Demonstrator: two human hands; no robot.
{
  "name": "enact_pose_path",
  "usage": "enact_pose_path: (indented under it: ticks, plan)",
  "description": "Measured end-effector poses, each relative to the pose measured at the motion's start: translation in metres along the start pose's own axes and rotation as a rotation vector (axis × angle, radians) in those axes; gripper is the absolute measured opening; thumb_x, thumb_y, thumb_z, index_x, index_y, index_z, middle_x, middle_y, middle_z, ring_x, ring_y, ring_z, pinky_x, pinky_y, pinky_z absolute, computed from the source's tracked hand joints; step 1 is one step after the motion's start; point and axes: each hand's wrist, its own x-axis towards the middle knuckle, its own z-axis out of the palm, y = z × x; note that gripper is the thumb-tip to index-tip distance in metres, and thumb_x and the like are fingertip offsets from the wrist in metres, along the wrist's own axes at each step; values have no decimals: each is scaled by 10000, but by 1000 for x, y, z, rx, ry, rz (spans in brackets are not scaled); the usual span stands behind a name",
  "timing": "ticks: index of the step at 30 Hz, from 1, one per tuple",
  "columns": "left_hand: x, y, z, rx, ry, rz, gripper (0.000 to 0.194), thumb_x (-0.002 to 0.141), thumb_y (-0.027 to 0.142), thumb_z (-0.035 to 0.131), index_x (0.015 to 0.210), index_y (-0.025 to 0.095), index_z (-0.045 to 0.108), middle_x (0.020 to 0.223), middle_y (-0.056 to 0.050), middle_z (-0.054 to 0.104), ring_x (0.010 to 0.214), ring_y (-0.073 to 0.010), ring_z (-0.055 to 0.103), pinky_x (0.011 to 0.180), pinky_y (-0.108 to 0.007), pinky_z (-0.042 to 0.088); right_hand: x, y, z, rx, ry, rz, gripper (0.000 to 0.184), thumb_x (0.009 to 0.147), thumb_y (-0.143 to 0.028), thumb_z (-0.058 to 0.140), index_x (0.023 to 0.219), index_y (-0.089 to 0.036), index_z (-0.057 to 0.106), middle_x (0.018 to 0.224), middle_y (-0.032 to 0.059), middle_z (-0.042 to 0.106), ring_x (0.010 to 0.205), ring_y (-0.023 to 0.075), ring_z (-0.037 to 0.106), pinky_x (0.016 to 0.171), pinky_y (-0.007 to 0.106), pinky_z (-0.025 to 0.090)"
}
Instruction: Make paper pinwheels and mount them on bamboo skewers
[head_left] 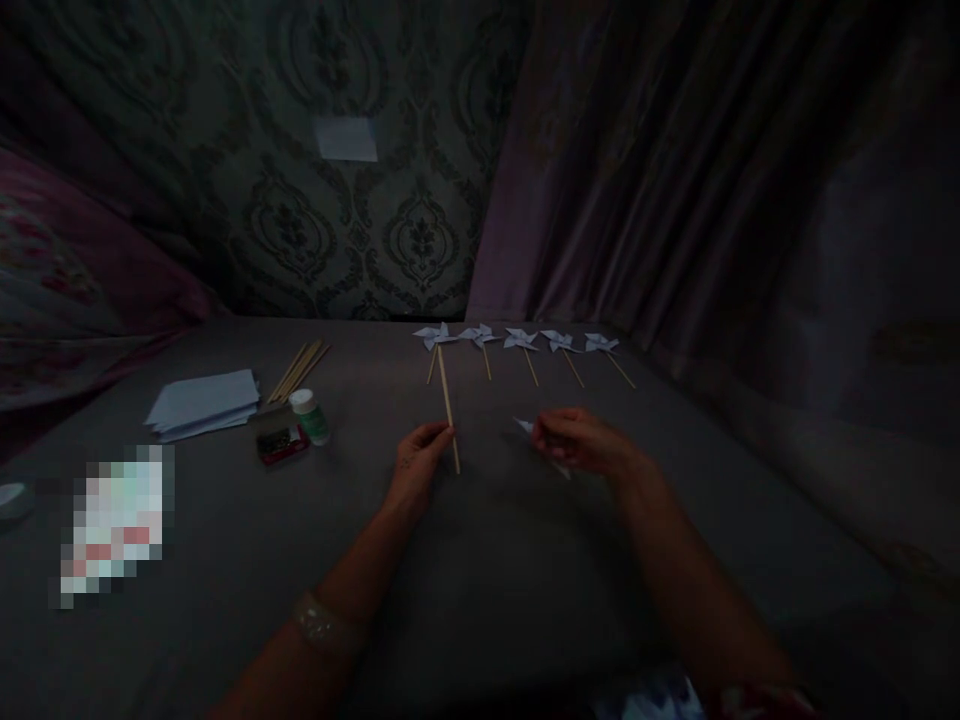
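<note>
Between the thumb and fingers of my left hand (421,455) is a thin wooden stick (446,395), slanting up and away from me. My right hand (581,440) is closed around a white paper pinwheel (524,425); only its pointed tips show past the fingers, and the rest is hidden. The two hands are apart above the table. Beyond them lies a row of several white paper pinwheels on sticks, from the leftmost pinwheel (435,337) to the rightmost pinwheel (601,343).
On the left are a stack of white paper (202,400), a bundle of wooden sticks (298,370), a small white-and-green bottle (310,417) and an open red box (282,445) of small dark pieces. A blurred-out item (116,525) and a tape roll (13,502) lie nearer on the grey table (480,600).
</note>
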Motion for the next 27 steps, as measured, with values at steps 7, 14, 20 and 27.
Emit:
enact_pose_path:
  ticks: [7, 14, 20, 27]
  plan:
    - [-4, -4, 1, 87, -52, -45, 393, 523, 406, 814, 802, 147, 718, 714, -33, 675, 636, -144, 588, 604, -247, 442, -25, 8, -43, 208, 81, 23, 402, 587, -518, 794, 704, -165, 642, 616, -27, 568, 398, 21, 344, 327, 158, 192]
    - [-8, -1, 4, 200, -75, -36, 345, 552, 399, 795, 780, 152, 715, 721, -34, 680, 670, -154, 603, 624, -249, 453, 4, 49, -47, -389, 431, -3, 174, 748, -351, 682, 781, -181, 685, 826, 67, 696, 685, 134, 607, 611, 242, 481]
    - [-7, 0, 4, 229, -77, -36, 350, 541, 402, 795, 774, 152, 719, 734, -39, 688, 686, -165, 605, 631, -255, 453, 36, 48, -35, -829, 241, -104, 421, 736, -407, 699, 1088, -179, 662, 1112, 111, 679, 1000, 218, 627, 871, 328, 469]
    - [-6, -2, 2, 243, -99, -5, 317, 568, 390, 783, 776, 157, 730, 749, -53, 700, 707, -175, 618, 646, -257, 453, 47, 31, -31, -951, 123, 97, 478, 573, -487, 799, 938, -195, 697, 891, 68, 706, 802, 207, 644, 701, 290, 455]
